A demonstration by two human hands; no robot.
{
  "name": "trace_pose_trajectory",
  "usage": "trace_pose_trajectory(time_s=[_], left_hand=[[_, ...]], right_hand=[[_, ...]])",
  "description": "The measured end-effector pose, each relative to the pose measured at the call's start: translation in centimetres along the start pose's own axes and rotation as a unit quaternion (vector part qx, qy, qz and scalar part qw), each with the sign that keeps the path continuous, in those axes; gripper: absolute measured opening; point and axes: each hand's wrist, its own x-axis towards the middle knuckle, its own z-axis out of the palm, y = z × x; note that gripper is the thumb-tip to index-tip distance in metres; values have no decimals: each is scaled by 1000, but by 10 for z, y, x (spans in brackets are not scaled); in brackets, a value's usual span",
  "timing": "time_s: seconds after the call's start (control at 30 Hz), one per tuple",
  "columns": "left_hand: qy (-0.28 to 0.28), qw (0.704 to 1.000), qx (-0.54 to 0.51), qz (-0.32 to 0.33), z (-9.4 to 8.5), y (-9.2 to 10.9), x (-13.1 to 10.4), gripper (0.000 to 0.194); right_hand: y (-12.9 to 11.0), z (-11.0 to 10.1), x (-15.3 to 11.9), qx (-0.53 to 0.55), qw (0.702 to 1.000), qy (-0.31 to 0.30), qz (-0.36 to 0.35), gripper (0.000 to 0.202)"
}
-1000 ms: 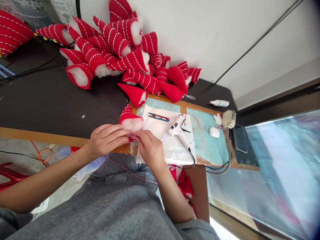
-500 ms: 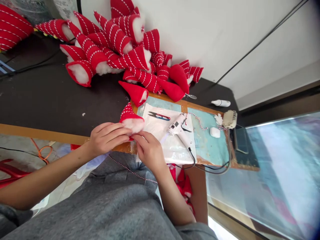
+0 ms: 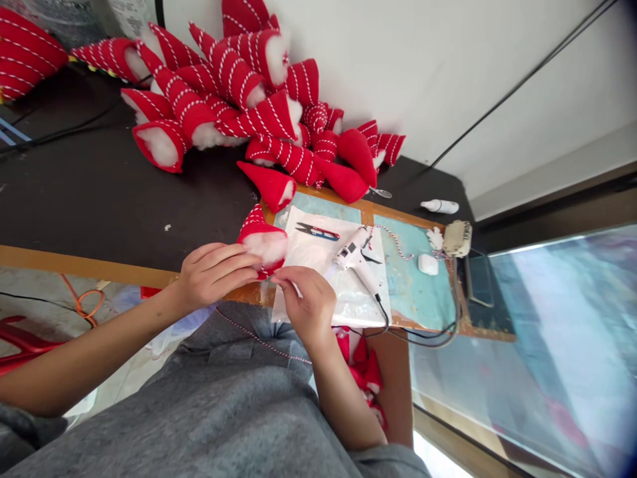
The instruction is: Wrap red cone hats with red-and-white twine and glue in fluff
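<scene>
A red cone (image 3: 265,247) with white dashed cord and white stuffing lies at the table's front edge, its stuffed opening facing me. My left hand (image 3: 213,272) is closed on its left side, fingers pressed over the rim. At the cone's lower right edge is my right hand (image 3: 308,299), thumb and forefinger pinched together; what sits between them is too small to make out. A red-and-white cord (image 3: 259,340) hangs across my lap. Just right of the hands, a white glue gun (image 3: 356,255) and thread snips (image 3: 317,232) rest on a white plastic sheet (image 3: 308,265).
Many stuffed red cones (image 3: 239,79) are piled along the wall. On the right stand a white bottle (image 3: 440,206), a small white box (image 3: 428,264) and a cream block (image 3: 456,238). More red pieces (image 3: 365,372) sit below the table edge. Black cables run from the glue gun.
My right hand has shifted slightly right, away from the cone's stuffing, and its thumb and forefinger are pinched. More of the cone's lower rim shows. My left hand has hardly moved.
</scene>
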Motion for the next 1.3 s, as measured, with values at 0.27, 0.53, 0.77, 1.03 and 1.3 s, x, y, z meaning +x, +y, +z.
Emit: trace_pose_trajectory(time_s=[0.27,0.53,0.77,1.03,1.3], left_hand=[[-8,1000,-1,-10,1,2,-1,13],[-18,999,-21,-29,0,0,-3,8],[-19,999,-27,-26,-1,0,-3,8],[-31,999,-21,-22,-3,4,2,11],[4,999,-32,-6,0,1,8,13]], right_hand=[[-7,-9,-15,5,999,-30,-12,28],[-6,-1,-22,7,998,-25,61,30],[-7,8,-23,-5,1000,-11,5,14],[-9,12,-18,-56,996,-53,37,17],[-12,7,-9,-46,998,-39,6,18]])
